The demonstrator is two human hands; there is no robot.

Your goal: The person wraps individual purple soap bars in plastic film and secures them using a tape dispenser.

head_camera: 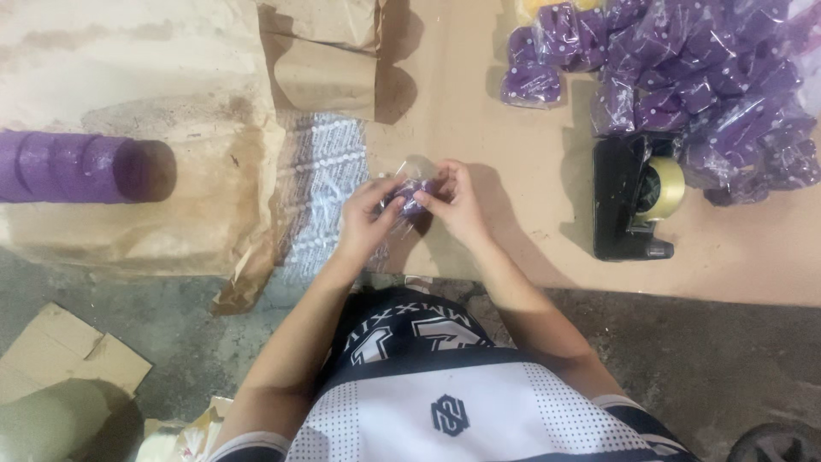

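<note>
My left hand [369, 216] and my right hand [455, 202] meet over the front of a brown table [479, 128]. Between the fingers of both sits a small purple item in a clear plastic wrap [409, 198]. The fingers of both hands pinch the wrap from either side, hiding most of the item. Under my left hand lies a stack of clear dotted plastic bags [321, 184].
A heap of wrapped purple items [684, 77] fills the far right. A black tape dispenser with a yellowish roll [634, 198] stands before it. A row of purple rolls [77, 167] lies on crumpled brown paper [171, 85] at left. Cardboard [68, 355] rests on the floor.
</note>
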